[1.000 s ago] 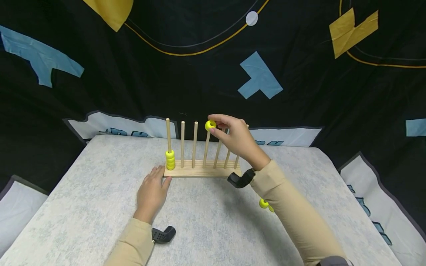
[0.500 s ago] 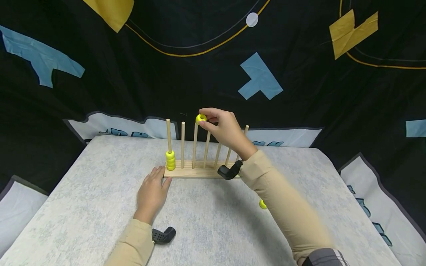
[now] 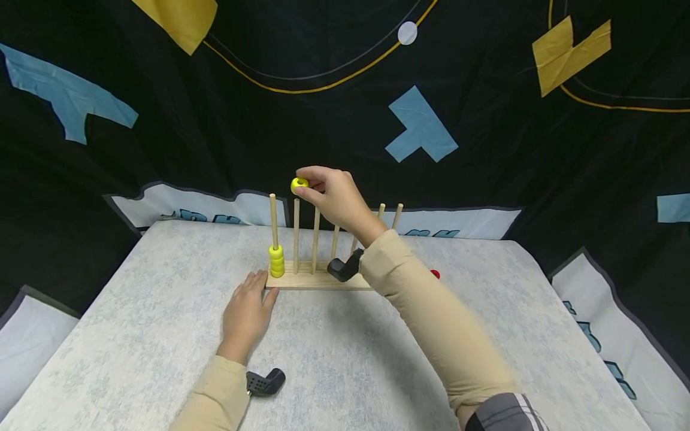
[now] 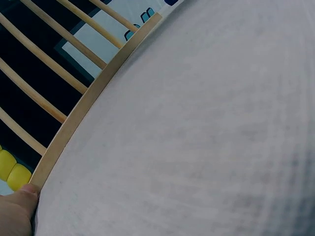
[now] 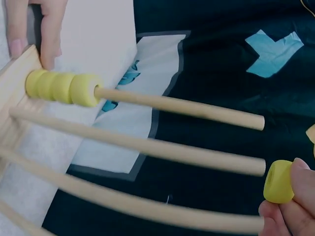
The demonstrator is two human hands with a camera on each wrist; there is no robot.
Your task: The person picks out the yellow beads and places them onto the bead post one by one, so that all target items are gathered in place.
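Note:
A wooden peg rack [image 3: 323, 281] with several upright pegs stands on the table. Several yellow beads [image 3: 277, 261] are stacked at the bottom of its leftmost peg. My right hand [image 3: 336, 197] pinches one yellow bead [image 3: 299, 185] between thumb and fingers, just above the top of the second peg from the left. In the right wrist view this held bead [image 5: 278, 182] is beside that peg's tip, apart from it. My left hand [image 3: 247, 311] lies on the table with its fingers touching the left end of the rack's base. The right forearm and hand hide part of the rack.
A red bead [image 3: 435, 273] lies on the pale table [image 3: 135, 335] to the right of the rack, partly behind the right sleeve. Behind the table hangs a black cloth [image 3: 302, 137] with blue and yellow patches.
My right hand has moved left and slightly up with the yellow bead, from over the fourth peg to over the second. The loose yellow beads at right are now hidden. My left hand stays put.

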